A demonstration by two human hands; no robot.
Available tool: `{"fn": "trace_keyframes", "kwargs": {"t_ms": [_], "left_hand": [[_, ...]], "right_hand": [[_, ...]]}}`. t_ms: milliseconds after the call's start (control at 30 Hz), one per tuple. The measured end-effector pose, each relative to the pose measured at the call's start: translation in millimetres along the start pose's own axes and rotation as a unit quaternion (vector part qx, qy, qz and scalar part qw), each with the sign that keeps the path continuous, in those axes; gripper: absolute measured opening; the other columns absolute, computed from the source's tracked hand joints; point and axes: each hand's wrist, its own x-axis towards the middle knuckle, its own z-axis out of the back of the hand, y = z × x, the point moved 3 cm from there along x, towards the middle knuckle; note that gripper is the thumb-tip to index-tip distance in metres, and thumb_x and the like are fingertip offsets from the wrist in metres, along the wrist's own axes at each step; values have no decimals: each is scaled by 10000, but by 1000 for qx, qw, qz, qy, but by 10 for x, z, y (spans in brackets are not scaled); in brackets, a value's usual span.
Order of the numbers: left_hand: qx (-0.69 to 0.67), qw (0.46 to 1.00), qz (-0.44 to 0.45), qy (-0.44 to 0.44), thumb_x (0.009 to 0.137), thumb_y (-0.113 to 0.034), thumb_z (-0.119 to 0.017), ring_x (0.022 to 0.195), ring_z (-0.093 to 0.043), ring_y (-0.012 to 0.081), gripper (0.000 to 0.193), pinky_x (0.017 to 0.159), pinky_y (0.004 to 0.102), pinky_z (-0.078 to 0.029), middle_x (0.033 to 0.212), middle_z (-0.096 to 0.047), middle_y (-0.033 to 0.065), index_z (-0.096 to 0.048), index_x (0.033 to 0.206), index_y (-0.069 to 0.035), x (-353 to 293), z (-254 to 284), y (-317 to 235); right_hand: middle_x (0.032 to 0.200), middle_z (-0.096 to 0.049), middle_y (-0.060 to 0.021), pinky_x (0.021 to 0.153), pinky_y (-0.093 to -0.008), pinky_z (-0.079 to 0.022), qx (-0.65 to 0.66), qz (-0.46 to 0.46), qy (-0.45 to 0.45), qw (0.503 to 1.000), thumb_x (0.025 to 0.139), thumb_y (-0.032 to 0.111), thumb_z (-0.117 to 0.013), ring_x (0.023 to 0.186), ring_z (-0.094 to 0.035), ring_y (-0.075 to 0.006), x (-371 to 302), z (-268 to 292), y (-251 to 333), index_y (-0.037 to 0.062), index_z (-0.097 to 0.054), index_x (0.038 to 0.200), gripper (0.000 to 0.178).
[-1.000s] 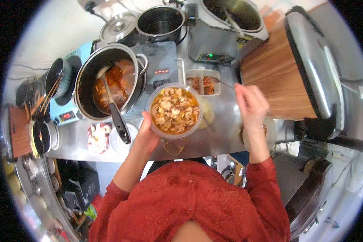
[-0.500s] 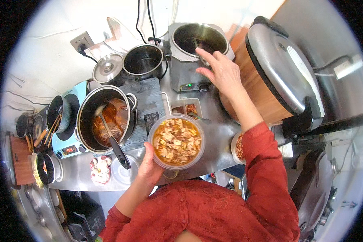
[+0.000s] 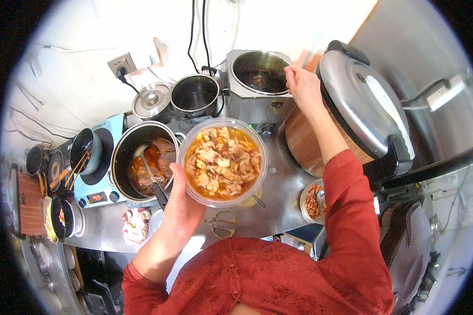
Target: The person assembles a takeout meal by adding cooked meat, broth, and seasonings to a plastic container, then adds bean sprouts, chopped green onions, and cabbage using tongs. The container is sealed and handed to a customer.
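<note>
My left hand (image 3: 180, 210) holds a round clear plastic tub (image 3: 263, 181) from its left side and below. Sliced, cooked-looking pieces in orange oily liquid fill it. At the back, my right hand (image 3: 305, 88) is closed at the right rim of a deep metal pot (image 3: 288, 62) set in a square steel unit. A metal utensil leaned there earlier; its handle is now mostly hidden by my fingers. Dark liquid lies inside that pot. Left of the tub stands a large steel pot (image 3: 122, 152) of red oily broth, with a black-handled ladle (image 3: 151, 170) in it.
A wood-patterned rice cooker (image 3: 305, 142) stands at right, near a bowl of peanuts (image 3: 302, 202). Behind are an empty-looking dark pot (image 3: 194, 107) and a lidded pot (image 3: 151, 100). A blue cooktop (image 3: 102, 178), a bagged item (image 3: 136, 223) and eyeglasses-like rings (image 3: 223, 223) lie left and front.
My right hand's fingers, stretched over the back pot before, have closed at its rim. The tub has moved up and slightly left in view, covering the small condiment tray.
</note>
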Motion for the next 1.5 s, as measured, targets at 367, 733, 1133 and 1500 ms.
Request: {"fn": "trace_keyframes", "kwargs": {"t_ms": [367, 733, 1133, 1500], "left_hand": [[-40, 998, -28, -37, 874, -674, -453, 1330, -432, 215, 772, 1076, 397, -378, 1451, -448, 34, -377, 1438, -152, 521, 303, -221], [-34, 998, -19, -55, 858, -702, -439, 1326, -438, 210, 795, 1073, 396, -398, 1436, -458, 31, -373, 1438, -162, 757, 549, -160], [-44, 997, -27, -62, 854, -699, -452, 1323, -445, 217, 807, 1066, 401, -412, 1445, -450, 41, -372, 1438, -148, 778, 558, -160], [-43, 997, -25, -54, 827, -718, -470, 1301, -467, 228, 839, 1043, 408, -437, 1424, -470, 52, -383, 1427, -138, 823, 544, -114]], "right_hand": [[654, -587, -3, 455, -209, -416, 359, -152, -37, 920, 993, 277, -516, 518, -532, -63, -51, 1026, 339, -5, -656, 1051, 320], [657, -570, -23, 463, -202, -396, 419, -103, 43, 901, 1014, 269, -487, 529, -521, -73, -746, 1404, 1076, -38, -641, 1053, 345], [710, -600, -23, 523, -181, -409, 356, -75, 46, 930, 1010, 200, -500, 585, -549, -61, -1101, 1481, 1248, -13, -657, 1073, 272], [720, -606, -35, 513, -194, -430, 312, 4, -3, 950, 1010, 179, -494, 581, -556, -71, -1142, 1433, 1149, -31, -651, 1074, 270]]}}
